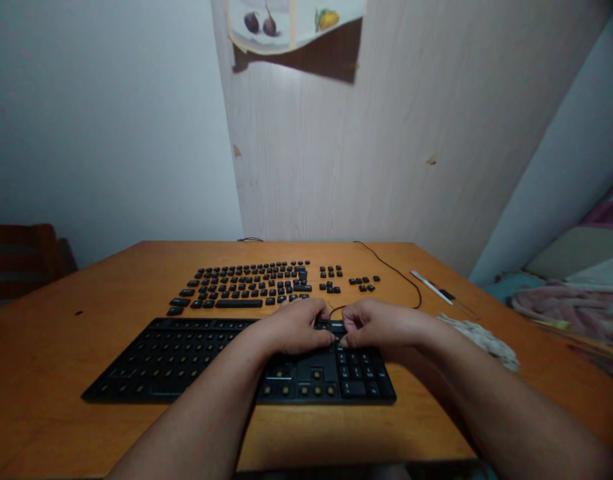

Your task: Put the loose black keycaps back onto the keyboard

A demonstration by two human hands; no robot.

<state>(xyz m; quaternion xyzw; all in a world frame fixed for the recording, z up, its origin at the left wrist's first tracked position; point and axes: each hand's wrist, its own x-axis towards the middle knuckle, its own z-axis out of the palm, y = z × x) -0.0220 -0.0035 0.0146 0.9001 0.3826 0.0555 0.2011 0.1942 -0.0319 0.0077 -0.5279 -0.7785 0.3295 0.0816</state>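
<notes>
A black keyboard point(313, 360) lies flat on the wooden table, most of its keycaps off so that small yellowish key posts show. Its number pad point(356, 373) at the right end still carries black keycaps. My left hand point(297, 327) is closed at the far edge, thumb on top, fingertips hidden. Close beside it, my right hand point(373, 323) is curled over the top of the number pad, its thumb pressing down near the left thumb. Whether a small keycap sits under the thumbs I cannot tell. Beyond the keyboard, loose keycaps lie in rows, including a long space bar point(239, 303).
Small groups of keycaps point(329, 287) lie right of the main rows. A dark cable point(403, 277) curves across the table. On the right are a thin white strip point(433, 288) and a crumpled pale cloth point(483, 340). A wooden chair point(21, 260) stands at the left.
</notes>
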